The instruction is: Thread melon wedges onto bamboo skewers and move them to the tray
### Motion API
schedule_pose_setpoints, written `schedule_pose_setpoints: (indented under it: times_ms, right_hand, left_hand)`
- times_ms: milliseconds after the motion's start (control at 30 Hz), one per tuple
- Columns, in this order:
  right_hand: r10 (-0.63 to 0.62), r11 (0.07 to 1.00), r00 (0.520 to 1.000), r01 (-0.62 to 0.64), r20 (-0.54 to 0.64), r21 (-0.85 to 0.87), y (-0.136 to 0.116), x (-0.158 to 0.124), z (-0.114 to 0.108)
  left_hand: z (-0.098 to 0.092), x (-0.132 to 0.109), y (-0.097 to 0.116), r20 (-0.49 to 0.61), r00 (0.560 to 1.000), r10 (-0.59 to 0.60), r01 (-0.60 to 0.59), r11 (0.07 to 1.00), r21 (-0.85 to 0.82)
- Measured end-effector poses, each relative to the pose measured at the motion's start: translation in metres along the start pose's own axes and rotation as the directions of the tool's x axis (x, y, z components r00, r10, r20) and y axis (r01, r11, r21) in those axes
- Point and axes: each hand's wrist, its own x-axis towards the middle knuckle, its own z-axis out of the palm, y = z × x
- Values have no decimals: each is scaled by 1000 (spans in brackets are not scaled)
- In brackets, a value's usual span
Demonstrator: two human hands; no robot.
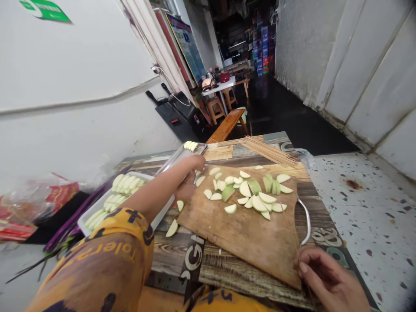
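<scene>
My right hand (325, 277) is at the board's lower right corner, thumb and forefinger pinched on what looks like a thin wooden stick, blurred against the wood. My left hand (194, 167) reaches to the board's upper left edge beside pale slices; its fingers are mostly hidden, and whether they hold a slice is unclear. Many pale green-skinned slices (259, 203) lie scattered on the wooden cutting board (234, 234). A white tray (83, 221) with rows of slices sits left, partly behind my left forearm. Beyond it, a clear tray (172, 161) holds a few slices at its far end.
A bundle of thin sticks (271, 151) lies at the table's far edge, near a plastic bag (306, 157). Two loose slices (172, 228) rest left of the board. A metal handle (306, 221) projects from its right side. Purple long vegetables (76, 212) lie farther left.
</scene>
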Motion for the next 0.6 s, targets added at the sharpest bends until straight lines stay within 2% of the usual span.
schedule_pose_setpoints:
  times_ms: [133, 267, 367, 467, 600]
  right_hand:
    - [1, 1000, 1000, -1, -24, -1, -3, 1, 0]
    - [-16, 1000, 999, 17, -45, 10, -8, 2, 2]
    - [-36, 999, 998, 37, -46, 13, -8, 2, 3]
    - [-49, 999, 998, 49, -44, -1, -3, 1, 1]
    - [-36, 999, 999, 36, -10, -20, 4, 0, 0]
  left_hand:
    - [20, 3, -8, -52, 995, -83, 84, 996, 18]
    - [20, -5, -21, -50, 992, -119, 119, 993, -11]
    - [20, -18, -28, -34, 995, -95, 93, 994, -48]
    - [26, -31, -23, -47, 998, -47, 44, 998, -54]
    - [37, -43, -8, -98, 995, -16, 18, 999, 27]
